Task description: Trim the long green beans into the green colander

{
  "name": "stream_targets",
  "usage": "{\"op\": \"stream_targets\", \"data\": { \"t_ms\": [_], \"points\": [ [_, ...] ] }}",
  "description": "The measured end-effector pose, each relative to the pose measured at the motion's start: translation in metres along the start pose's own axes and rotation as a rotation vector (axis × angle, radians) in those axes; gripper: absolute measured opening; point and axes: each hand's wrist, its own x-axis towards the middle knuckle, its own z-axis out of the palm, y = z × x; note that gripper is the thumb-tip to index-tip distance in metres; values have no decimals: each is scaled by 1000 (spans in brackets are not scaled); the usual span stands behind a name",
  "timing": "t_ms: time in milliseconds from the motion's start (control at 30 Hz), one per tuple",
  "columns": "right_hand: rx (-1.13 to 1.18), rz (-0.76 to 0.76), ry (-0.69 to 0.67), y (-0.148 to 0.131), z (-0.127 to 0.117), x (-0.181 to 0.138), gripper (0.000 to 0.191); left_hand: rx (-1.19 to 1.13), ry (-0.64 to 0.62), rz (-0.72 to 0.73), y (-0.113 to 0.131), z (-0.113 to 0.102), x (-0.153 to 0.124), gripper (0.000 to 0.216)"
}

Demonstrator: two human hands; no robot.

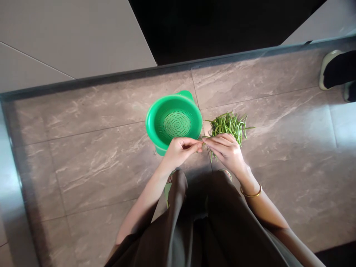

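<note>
My left hand [181, 150] is pinched closed at the fingertips, just over the near right rim of a green colander [150, 120]. Fingertip to fingertip with it, my right hand [226, 149] is also closed. A slender green bean [204, 137] shows between the two hands, mostly covered by the fingers. Behind and under my right hand lies a loose pile of green beans [228, 124] on the floor, partly hidden by that hand. The colander stands upright on the floor, and its perforated bottom shows no beans inside.
Brown marbled floor tiles [105, 159] spread all around. Pale cabinet fronts [75, 37] and a dark panel [217, 26] border the far side. Another person's shoe [328, 68] is at the far right. My knees are close below my hands.
</note>
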Motion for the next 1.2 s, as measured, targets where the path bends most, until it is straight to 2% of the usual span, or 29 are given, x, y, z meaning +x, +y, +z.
{"op": "stream_targets", "data": {
  "t_ms": [133,300,433,500,600,700,800,933,1067,1200],
  "points": [
    [-31,-26,-22,-2,-1,2,32,19,-31,-20,-2,-2,1,24],
    [-45,-80,-91,-2,-3,4,34,-77,-79,-94,-10,-7,2,20],
    [39,-76,-127,0,-3,5,34,-133,-107,-111,-12,-9,2,13],
    [147,-48,-99,-1,-1,4,33,-163,-117,-102,-11,-8,3,10],
    [356,66,37,-4,3,2,28,-218,-105,-93,-11,-7,5,9],
    [526,312,237,-5,6,0,19,-224,-45,-96,-13,-8,6,9],
    [670,528,495,2,6,1,14,-220,-1,-95,-18,-12,5,9],
    [792,619,767,23,2,2,15,-210,80,-88,-22,-23,2,11],
    [849,697,906,42,-4,-2,14,-180,240,-21,-24,-45,-1,11],
    [893,758,955,46,-3,-6,15,-215,494,194,-25,-65,0,5]
  ]
}}
